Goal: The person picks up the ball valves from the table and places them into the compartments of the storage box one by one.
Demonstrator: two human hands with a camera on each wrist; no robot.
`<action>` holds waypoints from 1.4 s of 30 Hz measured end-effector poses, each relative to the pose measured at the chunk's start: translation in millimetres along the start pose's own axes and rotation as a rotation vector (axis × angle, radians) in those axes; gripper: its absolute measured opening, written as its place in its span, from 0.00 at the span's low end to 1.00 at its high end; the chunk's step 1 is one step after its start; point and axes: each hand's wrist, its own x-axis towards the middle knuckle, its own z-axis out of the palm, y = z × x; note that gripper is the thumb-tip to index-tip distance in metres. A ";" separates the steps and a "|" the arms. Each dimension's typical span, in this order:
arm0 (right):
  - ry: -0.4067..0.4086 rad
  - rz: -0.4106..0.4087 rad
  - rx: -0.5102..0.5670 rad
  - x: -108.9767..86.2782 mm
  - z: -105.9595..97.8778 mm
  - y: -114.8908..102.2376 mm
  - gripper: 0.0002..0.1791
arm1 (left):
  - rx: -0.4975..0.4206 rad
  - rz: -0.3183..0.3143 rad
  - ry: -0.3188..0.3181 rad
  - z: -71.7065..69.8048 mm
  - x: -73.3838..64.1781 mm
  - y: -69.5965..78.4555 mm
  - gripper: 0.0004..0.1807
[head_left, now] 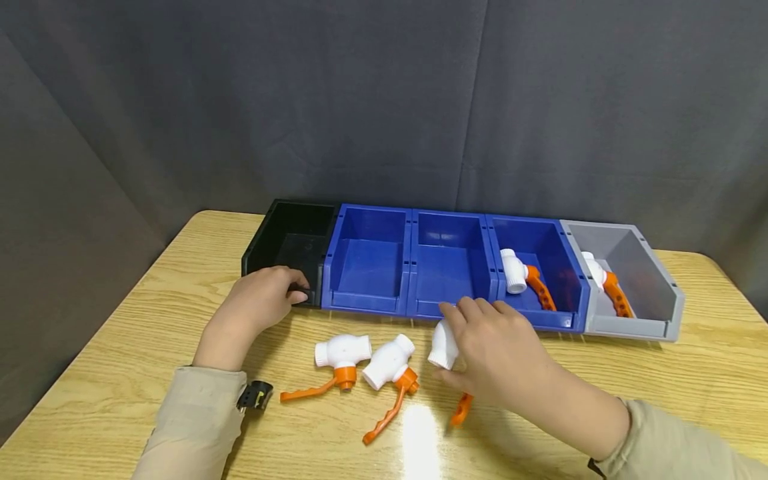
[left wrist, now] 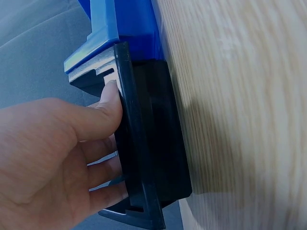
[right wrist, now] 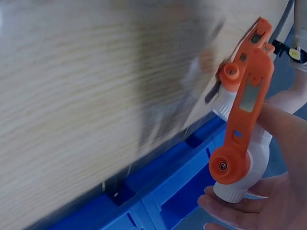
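Note:
My left hand (head_left: 264, 300) grips the front lip of the black bin (head_left: 299, 248) at the row's left end. In the left wrist view, the thumb presses the lip of this bin (left wrist: 158, 139) and the other fingers reach behind it. Over the table, my right hand (head_left: 501, 343) holds a white ball valve (head_left: 443, 347) with an orange lever handle. The right wrist view shows that valve (right wrist: 256, 160) between thumb and fingers, lever facing the camera. Two similar valves lie on the table between my hands, a left one (head_left: 345, 350) and a right one (head_left: 389, 360).
Right of the black bin stand a left blue bin (head_left: 369, 267), a middle blue bin (head_left: 444, 267), a right blue bin (head_left: 527, 228) and a grey bin (head_left: 651, 283). The right blue and grey bins each hold one valve. A dark curtain (head_left: 384, 100) hangs behind the wooden table (head_left: 150, 313).

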 end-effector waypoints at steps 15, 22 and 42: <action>0.001 -0.043 0.001 16.2 3.4 25.7 0.46 | -0.006 -0.007 0.006 1.4 -0.8 2.1 0.10; -0.006 -0.033 -0.005 26.6 3.2 40.3 0.45 | -0.010 -0.006 0.006 1.6 -0.2 3.0 0.10; -0.161 -0.063 0.054 66.2 7.3 82.0 0.42 | 0.006 0.006 0.009 -0.7 -1.7 1.2 0.10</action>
